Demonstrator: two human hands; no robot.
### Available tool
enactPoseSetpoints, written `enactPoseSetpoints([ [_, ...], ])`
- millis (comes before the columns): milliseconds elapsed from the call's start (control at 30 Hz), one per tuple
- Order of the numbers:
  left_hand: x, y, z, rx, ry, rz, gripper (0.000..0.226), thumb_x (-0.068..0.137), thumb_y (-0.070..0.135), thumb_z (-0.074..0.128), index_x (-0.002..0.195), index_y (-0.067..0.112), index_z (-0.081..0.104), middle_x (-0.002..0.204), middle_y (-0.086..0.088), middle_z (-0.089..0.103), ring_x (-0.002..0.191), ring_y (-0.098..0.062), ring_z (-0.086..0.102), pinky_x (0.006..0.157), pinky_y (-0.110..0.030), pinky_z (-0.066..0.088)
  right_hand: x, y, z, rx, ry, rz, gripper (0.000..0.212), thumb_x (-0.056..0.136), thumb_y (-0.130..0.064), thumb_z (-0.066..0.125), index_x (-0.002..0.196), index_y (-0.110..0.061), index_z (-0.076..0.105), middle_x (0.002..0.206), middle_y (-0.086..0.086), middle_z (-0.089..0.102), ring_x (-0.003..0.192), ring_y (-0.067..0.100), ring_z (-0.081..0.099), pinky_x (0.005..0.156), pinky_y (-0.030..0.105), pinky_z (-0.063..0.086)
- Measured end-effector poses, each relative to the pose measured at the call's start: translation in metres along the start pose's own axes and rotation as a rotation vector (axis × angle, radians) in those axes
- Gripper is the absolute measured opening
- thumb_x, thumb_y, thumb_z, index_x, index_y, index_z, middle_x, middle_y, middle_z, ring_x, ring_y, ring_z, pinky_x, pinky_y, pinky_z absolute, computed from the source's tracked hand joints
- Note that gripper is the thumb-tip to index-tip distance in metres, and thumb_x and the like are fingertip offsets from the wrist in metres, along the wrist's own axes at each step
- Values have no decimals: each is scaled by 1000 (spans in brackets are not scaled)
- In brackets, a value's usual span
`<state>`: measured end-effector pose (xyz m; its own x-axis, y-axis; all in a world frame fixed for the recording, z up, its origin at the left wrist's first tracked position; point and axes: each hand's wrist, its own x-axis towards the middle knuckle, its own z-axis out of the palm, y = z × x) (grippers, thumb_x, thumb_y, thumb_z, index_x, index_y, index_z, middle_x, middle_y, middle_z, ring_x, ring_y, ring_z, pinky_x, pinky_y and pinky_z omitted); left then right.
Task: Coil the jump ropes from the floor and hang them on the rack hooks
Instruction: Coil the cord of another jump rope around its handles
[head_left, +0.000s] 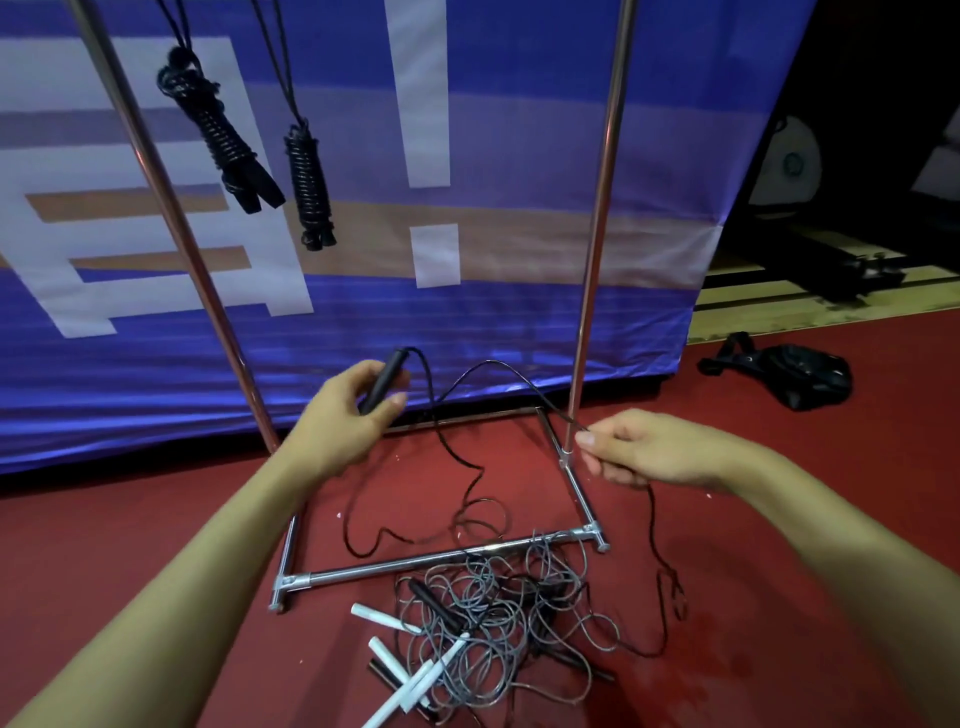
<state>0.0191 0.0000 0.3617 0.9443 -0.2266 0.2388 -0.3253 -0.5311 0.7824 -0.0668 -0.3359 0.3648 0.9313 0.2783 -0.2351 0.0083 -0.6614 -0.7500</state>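
— Head view: what do the hands hold?
— Left hand (358, 405) grips a black handle (382, 379); right hand (631, 449) pinches its cord (498, 366).
— Other ropes?
— Tangled pile (498, 618) on the floor (156, 545); two coiled ropes (223, 135) hang from the rack (597, 218).

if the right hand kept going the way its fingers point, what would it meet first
Probably the rack's right upright pole near its base: the right hand, pinching the black rope, points left at it. Depth is unclear, so it might pass in front.

Two coiled ropes (218, 130) (310, 187) hang on the rack (597, 234); below it, one black rope (452, 452) in two hands (345, 410) (639, 449), four white handles (410, 670) piled.
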Motion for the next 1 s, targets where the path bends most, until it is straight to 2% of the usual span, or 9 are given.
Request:
enactPoseSetpoints([
  [67, -8, 14, 17, -87, -150, 58, 12, 100, 23, 68, 112, 21, 72, 92, 0, 75, 51, 0, 50, 48, -13, 42, 5, -12, 4, -14, 48, -69, 43, 108, -44, 42, 79, -20, 64, 60, -7, 50, 59, 15, 42, 62, 33, 38],
  [167, -21, 42, 50, -173, -287, 122, 16, 100, 20, 67, 116, 16, 70, 66, 18, 65, 45, 6, 48, 48, -7, 37, 12, -30, 18, -43, 18, -167, 44, 110, -36, 40, 81, -16, 65, 58, -7, 49, 54, 8, 43, 60, 27, 40],
  [267, -28, 58, 69, -277, -354, 91, 15, 102, 24, 65, 116, 17, 66, 62, 2, 62, 43, -10, 44, 42, -19, 38, 16, -43, 30, -106, -11, -187, 46, 110, -40, 38, 80, -19, 66, 59, -7, 56, 53, 7, 52, 58, 21, 46],
  [433, -26, 56, 62, -218, -448, 80, 10, 101, 26, 66, 101, 17, 62, 62, 10, 63, 44, -8, 45, 42, -19, 37, 14, -35, 28, -151, 68, -162, 45, 104, -49, 48, 73, -20, 65, 61, -2, 67, 58, 7, 65, 62, 19, 50],
  [533, -12, 45, 43, -129, -314, 138, 9, 99, 21, 68, 102, 13, 64, 68, 5, 66, 47, 0, 50, 49, -14, 39, 11, -23, 14, -220, 64, -84, 50, 101, -57, 51, 69, -19, 63, 58, -1, 67, 56, 7, 64, 66, 26, 50],
  [633, -3, 20, 14, -59, -130, 103, 9, 98, 19, 69, 99, 11, 66, 67, 4, 69, 52, 4, 54, 56, -13, 42, 5, 1, -5, -393, -69, 129, 60, 94, -73, 44, 68, -20, 49, 58, -5, 53, 54, 13, 49, 64, 31, 42],
  [733, -2, -4, -3, 89, -103, 45, 7, 97, 23, 70, 94, 18, 66, 69, 6, 69, 53, 5, 53, 59, -19, 42, 2, 17, -5, -309, -97, 196, 54, 94, -73, 44, 73, -23, 45, 66, -4, 50, 61, 15, 45, 64, 30, 40],
  [800, -4, -5, 1, 201, -149, 60, 11, 96, 28, 72, 90, 24, 64, 68, 8, 60, 54, 1, 50, 61, -28, 41, 3, 11, -1, -155, -57, 116, 48, 99, -63, 47, 75, -21, 49, 67, -6, 50, 63, 13, 45, 62, 27, 42],
  [1000, -31, 48, 56, -171, -419, 37, 14, 101, 27, 67, 111, 17, 65, 60, 4, 49, 43, -14, 41, 40, -20, 34, 17, -29, 18, -4, 39, -199, 42, 109, -42, 43, 77, -22, 61, 57, -13, 45, 55, 11, 38, 55, 28, 35],
])
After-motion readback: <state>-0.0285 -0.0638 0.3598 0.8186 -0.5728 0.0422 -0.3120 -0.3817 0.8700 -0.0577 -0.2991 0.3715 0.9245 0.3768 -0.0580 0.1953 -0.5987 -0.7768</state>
